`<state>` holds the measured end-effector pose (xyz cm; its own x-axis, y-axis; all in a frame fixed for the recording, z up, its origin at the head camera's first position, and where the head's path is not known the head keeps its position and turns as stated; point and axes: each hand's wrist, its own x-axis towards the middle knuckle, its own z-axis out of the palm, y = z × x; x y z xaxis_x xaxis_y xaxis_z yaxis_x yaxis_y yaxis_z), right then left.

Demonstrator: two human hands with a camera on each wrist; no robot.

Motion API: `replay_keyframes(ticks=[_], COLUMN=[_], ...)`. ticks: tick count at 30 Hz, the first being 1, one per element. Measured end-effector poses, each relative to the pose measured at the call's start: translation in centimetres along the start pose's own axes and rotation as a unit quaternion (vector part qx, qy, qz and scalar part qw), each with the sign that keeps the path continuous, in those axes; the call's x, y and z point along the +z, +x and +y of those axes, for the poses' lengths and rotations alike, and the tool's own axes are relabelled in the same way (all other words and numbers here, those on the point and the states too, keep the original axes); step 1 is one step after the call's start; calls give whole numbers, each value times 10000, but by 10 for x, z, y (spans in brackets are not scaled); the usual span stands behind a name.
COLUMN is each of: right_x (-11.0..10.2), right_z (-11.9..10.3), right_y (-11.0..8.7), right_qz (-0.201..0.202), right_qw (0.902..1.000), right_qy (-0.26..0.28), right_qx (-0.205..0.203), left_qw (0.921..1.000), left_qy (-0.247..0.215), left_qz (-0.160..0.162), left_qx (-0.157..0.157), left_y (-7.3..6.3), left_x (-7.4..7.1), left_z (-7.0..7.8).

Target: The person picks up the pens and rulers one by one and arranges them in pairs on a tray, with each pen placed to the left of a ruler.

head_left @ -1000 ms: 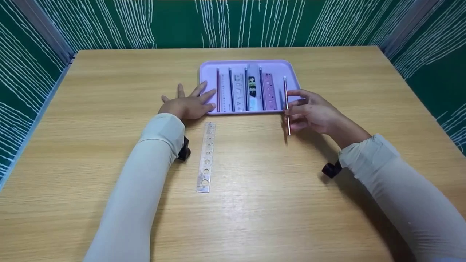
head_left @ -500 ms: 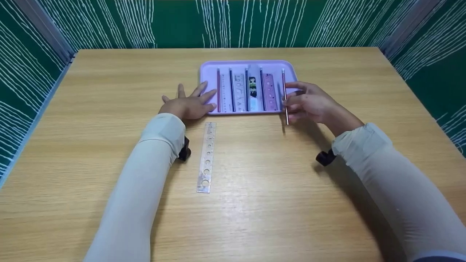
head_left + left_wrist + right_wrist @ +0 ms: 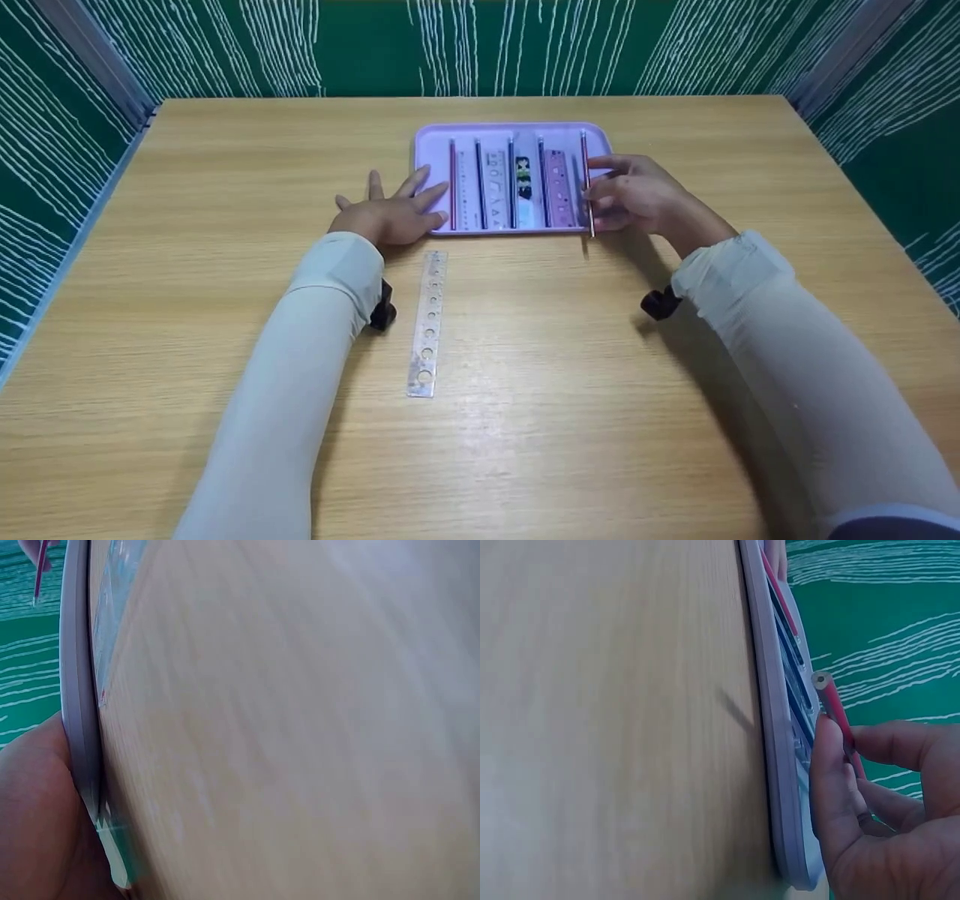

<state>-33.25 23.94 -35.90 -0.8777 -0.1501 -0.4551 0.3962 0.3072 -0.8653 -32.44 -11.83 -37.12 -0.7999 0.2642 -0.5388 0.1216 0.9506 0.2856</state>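
Observation:
My left hand [image 3: 388, 217] rests at the left edge of a lilac tray [image 3: 431, 146], its fingers spread and straight. Over the tray's right end, my right hand [image 3: 637, 193] pinches a red pencil [image 3: 586, 161] between thumb and fingers. In the right wrist view the pencil [image 3: 836, 709] is held above the tray rim, one flat end toward the camera. Inside the tray, pencils and rulers alternate: a red pencil [image 3: 452, 187] at the left, several dark pencils, clear rulers, a ruler with a cartoon print [image 3: 523, 187] and a pink ruler [image 3: 557, 187].
A clear ruler [image 3: 418, 364] with a row of round holes lies on the wooden table [image 3: 540, 360] in front of the tray, between the arms. Green walls with white streaks [image 3: 367, 52] stand behind the table and at both sides.
My right hand has moved away from me and slightly left, carrying the red pencil from the tray's front edge to over its right end. The left hand stays put.

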Motion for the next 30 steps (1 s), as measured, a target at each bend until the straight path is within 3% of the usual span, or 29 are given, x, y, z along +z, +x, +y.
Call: replay_keyframes(ticks=[11, 30], right_x=[-2, 7], right_z=[-9, -4], right_y=[17, 32], right_qz=[342, 671], right_qw=[9986, 9917], right_qy=[-331, -1097], right_qx=[227, 41], left_qw=[10000, 10000], left_qy=[2, 42], left_qz=[10, 6], left_qx=[8, 46], left_y=[-2, 1], left_x=[1, 0], left_z=[-1, -1])
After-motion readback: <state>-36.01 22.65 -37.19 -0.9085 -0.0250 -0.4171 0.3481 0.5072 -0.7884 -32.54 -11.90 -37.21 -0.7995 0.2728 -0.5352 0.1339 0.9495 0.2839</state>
